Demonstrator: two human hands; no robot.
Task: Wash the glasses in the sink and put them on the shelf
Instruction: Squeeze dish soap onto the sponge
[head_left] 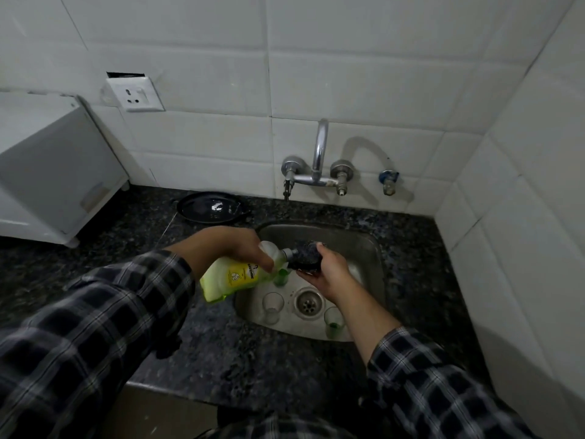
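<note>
My left hand (240, 245) grips a yellow-green dish soap bottle (234, 274), tipped on its side with the nozzle against a dark steel scrubber (305, 255). My right hand (329, 274) holds that scrubber over the steel sink (367, 248). In the basin stand three small glasses: a clear one (273, 307) left of the drain, one with green residue (334, 323) by my right wrist, and a green-tinted one (281, 277) partly hidden under the bottle.
A wall tap (319, 153) arches above the sink, with no water visible. A black round lid (210, 206) lies on the dark granite counter (221, 343) behind the sink. A white appliance (47, 169) stands at the left. Tiled walls close the back and right.
</note>
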